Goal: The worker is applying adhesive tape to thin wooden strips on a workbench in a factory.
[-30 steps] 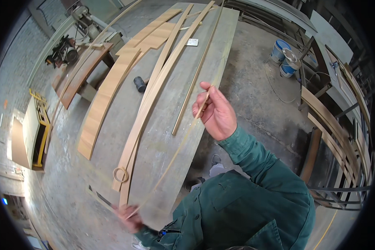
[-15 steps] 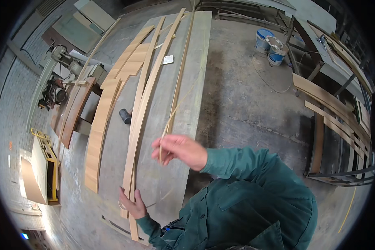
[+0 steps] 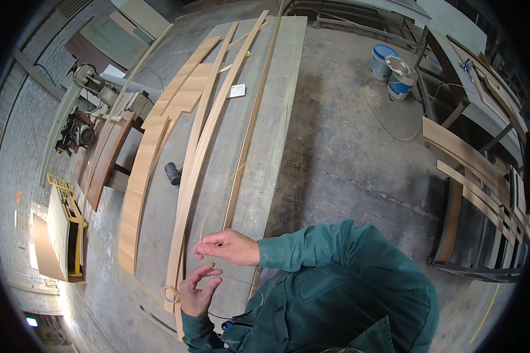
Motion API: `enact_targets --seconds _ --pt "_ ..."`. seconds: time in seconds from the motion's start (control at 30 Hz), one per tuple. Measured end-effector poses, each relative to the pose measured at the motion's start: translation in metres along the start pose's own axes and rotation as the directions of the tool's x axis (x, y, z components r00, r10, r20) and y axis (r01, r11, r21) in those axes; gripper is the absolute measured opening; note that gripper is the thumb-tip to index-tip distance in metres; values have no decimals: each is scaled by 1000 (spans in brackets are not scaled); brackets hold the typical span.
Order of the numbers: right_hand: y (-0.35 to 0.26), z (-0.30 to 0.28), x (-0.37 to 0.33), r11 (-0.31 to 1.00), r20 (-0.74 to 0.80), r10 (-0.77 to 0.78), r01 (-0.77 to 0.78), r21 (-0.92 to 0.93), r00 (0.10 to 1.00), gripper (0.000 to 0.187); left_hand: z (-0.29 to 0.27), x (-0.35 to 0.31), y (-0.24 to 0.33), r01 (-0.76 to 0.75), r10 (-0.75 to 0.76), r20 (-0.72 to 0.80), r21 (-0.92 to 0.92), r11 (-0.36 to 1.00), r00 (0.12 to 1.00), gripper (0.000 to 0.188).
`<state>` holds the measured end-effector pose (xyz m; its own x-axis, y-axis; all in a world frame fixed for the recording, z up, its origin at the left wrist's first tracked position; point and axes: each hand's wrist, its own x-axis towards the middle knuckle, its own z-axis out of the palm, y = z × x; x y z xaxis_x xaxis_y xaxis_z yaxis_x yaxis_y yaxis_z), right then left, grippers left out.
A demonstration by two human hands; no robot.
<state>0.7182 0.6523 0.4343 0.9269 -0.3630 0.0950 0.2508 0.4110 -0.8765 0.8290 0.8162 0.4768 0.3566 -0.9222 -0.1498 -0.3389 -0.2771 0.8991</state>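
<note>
My right hand [image 3: 228, 247] is closed in a pinch on a thin, pale strip [image 3: 209, 206], which bends up and away over the grey table. Just below it, my left hand [image 3: 199, 288] has its fingers curved and the thumb apart. A fine line passes by the left fingertips toward my jacket; whether it belongs to the strip I cannot tell. Beside the left hand, a small coil of pale strip [image 3: 169, 294] rests on the near end of the long wooden boards [image 3: 195, 170]. A narrow wooden batten [image 3: 250, 126] runs lengthwise to the right of these boards.
Wide wood sheets [image 3: 136, 206] lie along the table's [image 3: 271, 117] left side, near a black mallet head [image 3: 172, 173]. A small white box [image 3: 237, 90] sits farther off. Machinery [image 3: 88, 100] stands left; buckets [image 3: 399, 82] and a rack of curved boards [image 3: 471, 159] are right.
My right hand has moved down and left with the strip, close to my left hand. The left hand has shifted slightly right and up and curled its fingers, exposing the coil.
</note>
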Motion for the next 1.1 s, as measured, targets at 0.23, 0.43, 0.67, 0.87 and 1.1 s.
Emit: enact_targets --seconds 0.23,0.43,0.67,0.87,1.1 --pt "-1 0 32 1000 80 9 -11 22 997 31 -14 8 16 -8 7 4 198 980 1000 32" --pt "-36 -13 67 995 74 -16 9 95 997 31 -46 -4 -11 111 -5 -131 815 569 991 55" --pt "-32 -15 87 988 90 48 -60 142 995 29 -118 -50 -52 395 -19 -539 593 702 842 53" --pt "-15 -5 89 986 145 103 -120 113 984 29 -53 39 -8 -113 159 -290 167 979 944 53" --pt "-27 -57 83 968 207 193 -221 121 959 37 -28 53 15 111 -161 -317 -168 979 935 16"
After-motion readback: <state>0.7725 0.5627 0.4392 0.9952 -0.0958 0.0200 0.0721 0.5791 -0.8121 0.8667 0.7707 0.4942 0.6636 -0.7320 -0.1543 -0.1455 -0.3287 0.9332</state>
